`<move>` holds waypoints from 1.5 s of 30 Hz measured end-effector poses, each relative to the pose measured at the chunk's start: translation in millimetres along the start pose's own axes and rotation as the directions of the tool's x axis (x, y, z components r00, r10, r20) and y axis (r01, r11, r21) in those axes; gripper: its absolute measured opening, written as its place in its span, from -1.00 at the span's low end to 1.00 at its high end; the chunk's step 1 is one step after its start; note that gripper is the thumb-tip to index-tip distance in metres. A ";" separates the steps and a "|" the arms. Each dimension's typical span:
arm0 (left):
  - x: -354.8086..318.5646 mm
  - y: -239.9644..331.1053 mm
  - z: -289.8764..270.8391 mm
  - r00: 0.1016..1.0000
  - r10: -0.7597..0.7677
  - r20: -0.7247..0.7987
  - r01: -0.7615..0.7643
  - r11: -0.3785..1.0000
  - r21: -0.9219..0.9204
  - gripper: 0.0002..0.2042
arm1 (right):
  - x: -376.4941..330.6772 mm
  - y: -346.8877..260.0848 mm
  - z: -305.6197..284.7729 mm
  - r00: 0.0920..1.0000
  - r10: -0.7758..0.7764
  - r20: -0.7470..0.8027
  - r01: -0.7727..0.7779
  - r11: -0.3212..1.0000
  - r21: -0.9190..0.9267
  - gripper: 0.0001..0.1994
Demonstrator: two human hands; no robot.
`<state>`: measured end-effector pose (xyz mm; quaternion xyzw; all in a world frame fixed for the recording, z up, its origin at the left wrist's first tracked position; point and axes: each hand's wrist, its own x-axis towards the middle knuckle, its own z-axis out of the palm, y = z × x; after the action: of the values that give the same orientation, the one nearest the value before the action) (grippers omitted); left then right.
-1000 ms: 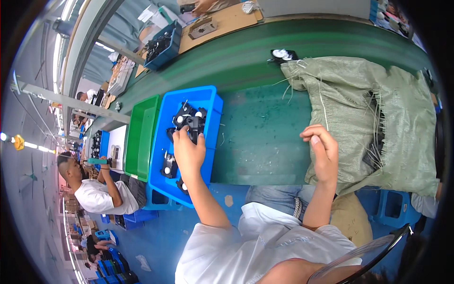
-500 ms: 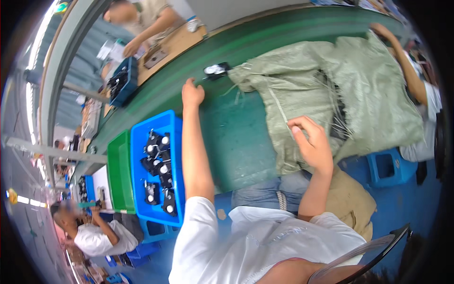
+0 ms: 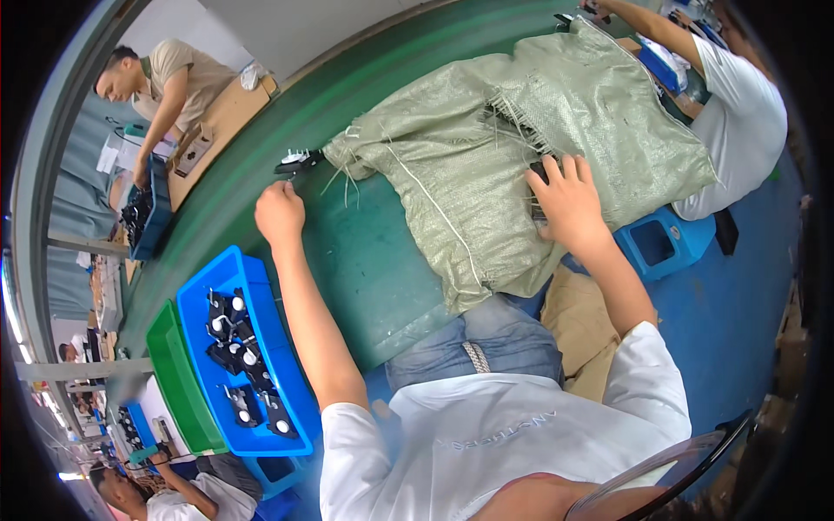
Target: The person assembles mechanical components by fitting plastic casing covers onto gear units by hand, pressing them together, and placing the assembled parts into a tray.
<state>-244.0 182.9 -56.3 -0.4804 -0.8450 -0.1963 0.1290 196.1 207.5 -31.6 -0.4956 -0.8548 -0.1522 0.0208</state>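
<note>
My left hand (image 3: 281, 213) reaches over the green work surface, its fingers closed at the lower edge of a small black part with white pieces (image 3: 298, 160). They seem to pinch a thin metal piece of it; the fingertips are partly hidden. That part lies against the left corner of a pale green woven sack (image 3: 452, 156). Over a frayed opening in the sack, my right hand (image 3: 569, 204) rests with fingers spread. Dark contents show beneath those fingers, too covered to name.
Left of my left arm stands a blue bin (image 3: 300, 425) with several black parts with white knobs, beside a green bin (image 3: 178, 382). A co-worker across the surface reaches into another blue bin (image 3: 156, 221). Another person sits at the right, near a blue stool (image 3: 686, 247).
My left hand has closed at the black part after reaching toward it. My right hand has moved from above the sack onto its frayed opening. The whole view has shifted.
</note>
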 end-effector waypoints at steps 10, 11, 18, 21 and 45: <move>-93.8 60.8 -118.8 0.961 -0.022 -0.274 -0.053 0.963 -0.264 -0.86 | 30.7 39.3 4.2 0.888 -0.424 0.181 0.441 0.895 -0.068 -0.22; -97.4 67.6 -120.9 0.950 0.025 -0.310 -0.120 0.949 -0.291 -0.88 | 35.1 39.8 -3.5 0.882 -0.416 0.221 0.416 0.908 0.047 -0.23; -127.1 111.2 -110.7 0.896 0.027 -0.444 -0.307 0.760 -0.573 -0.92 | 46.3 11.0 -15.6 0.894 -0.414 0.175 0.156 0.651 0.743 -0.37; -132.8 123.2 -101.0 0.901 -0.089 -0.425 -0.298 0.584 -0.755 -0.92 | 32.7 -10.7 -9.9 0.955 -0.294 0.043 0.207 0.762 0.614 -0.40; -141.4 109.6 -62.6 0.835 -0.528 0.156 -0.091 -0.412 -0.907 -0.81 | 66.0 -86.6 -4.0 0.924 -0.355 -0.144 0.130 -0.061 0.990 -0.37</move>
<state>-76.1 97.3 -35.4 -0.1295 -0.3482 -0.9053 -0.2060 88.1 221.8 -36.3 -0.1825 -0.7793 0.5358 0.2691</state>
